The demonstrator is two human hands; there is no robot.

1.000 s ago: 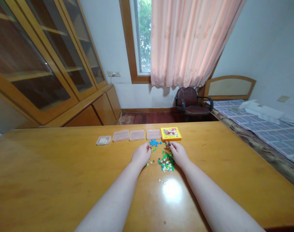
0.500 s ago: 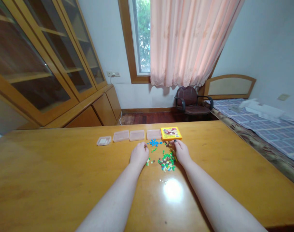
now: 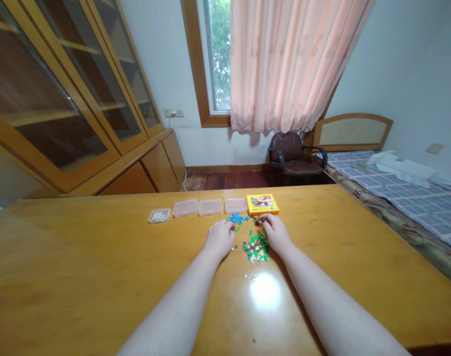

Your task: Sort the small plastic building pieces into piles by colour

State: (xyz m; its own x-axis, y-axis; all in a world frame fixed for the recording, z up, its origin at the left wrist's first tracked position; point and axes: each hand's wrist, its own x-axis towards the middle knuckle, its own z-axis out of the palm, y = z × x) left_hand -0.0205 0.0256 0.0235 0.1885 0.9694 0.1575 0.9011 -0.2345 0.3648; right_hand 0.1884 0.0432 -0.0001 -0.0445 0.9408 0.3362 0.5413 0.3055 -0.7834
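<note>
Pale pieces [image 3: 159,216] are held in small tray [image 3: 151,218] | three trays [image 3: 209,207] lined up beside yellow box [image 3: 263,204] | left hand [image 3: 220,240], right hand [image 3: 278,235] curled by bricks [image 3: 257,248], grips can't be told

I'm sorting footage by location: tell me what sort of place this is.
Probably a bedroom: a bed with checked bedding on the right, a pink curtain at the window, and a glass-doored cabinet on the left.
</note>
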